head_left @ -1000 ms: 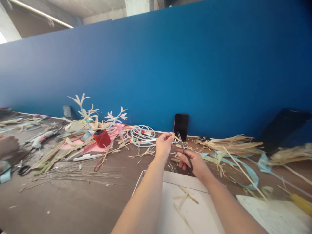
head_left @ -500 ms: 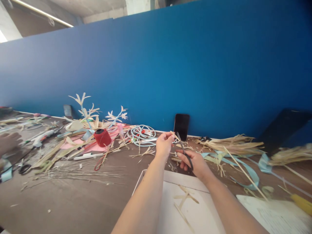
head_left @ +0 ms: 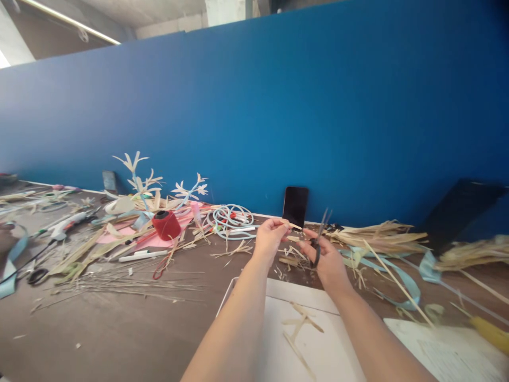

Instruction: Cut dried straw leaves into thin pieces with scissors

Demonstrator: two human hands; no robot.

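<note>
Between the fingertips of my left hand (head_left: 270, 239) is a small pale strip of dried husk (head_left: 292, 225), its tip pointing right. My right hand (head_left: 324, 257) grips black-handled scissors (head_left: 317, 248), whose blades point up and away from the strip. The right fingertips are close to the strip's end; whether they touch it I cannot tell. Below my hands lies a white box lid or tray (head_left: 274, 339) with several cut husk pieces (head_left: 303, 321) on it. A dark phone (head_left: 296, 206) leans on the blue partition just behind my hands.
A red thread spool (head_left: 166, 225), husk flowers on stems (head_left: 143, 183), coiled pale-blue tubing (head_left: 228, 220) and a glue gun (head_left: 67, 225) lie to the left. Thin wires (head_left: 131, 284) spread in front. Husk bundles (head_left: 377, 236) and blue ribbon (head_left: 401, 281) are right. Another person's hand (head_left: 6, 241) shows far left.
My right hand has shifted right, drawing the scissors away from the strip, and the blades have swung upright. The other person's hand at far left has moved outward with a blue ribbon.
</note>
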